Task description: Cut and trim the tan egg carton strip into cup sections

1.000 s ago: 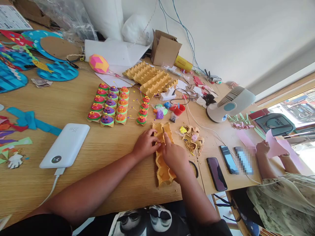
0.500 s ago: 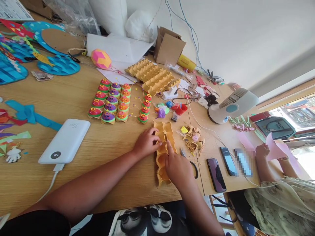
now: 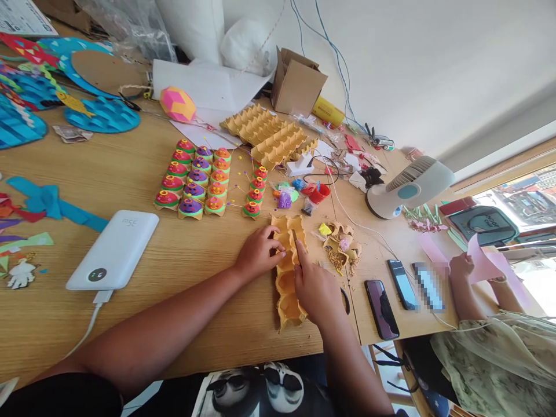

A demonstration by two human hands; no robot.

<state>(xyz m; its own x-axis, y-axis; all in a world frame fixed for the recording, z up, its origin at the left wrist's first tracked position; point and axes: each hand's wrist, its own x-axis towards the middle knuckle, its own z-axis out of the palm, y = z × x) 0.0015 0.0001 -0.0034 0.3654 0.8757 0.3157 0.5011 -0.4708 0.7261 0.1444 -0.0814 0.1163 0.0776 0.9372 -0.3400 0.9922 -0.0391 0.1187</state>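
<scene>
- Lying on the wooden table (image 3: 195,301) in front of you, the egg-carton strip (image 3: 286,282) has its long axis running away from your body, almost straight ahead, the far end leaning slightly left; its hollow cups face up.
- Your right hand (image 3: 317,289) is closed around a thin blade (image 3: 295,238), index finger stretched along it; the blade points away from you and a little left, roughly along the strip, over its far half.
- Your left hand (image 3: 259,252) rests at the strip's left edge, fingers bent and partly apart, the thumb reaching over the cups; you cannot tell from this view whether they pinch the cardboard.
- Compared with half a second ago, your right hand and the blade sit a touch farther right, while your left hand and the strip hold their places.
- To the right of your right hand, only a black handle loop (image 3: 346,301) shows now; the metal points seen beside that hand earlier are hidden.
- Beyond the strip stand painted carton figures (image 3: 252,196); carton scraps (image 3: 336,250) lie to its right.
</scene>
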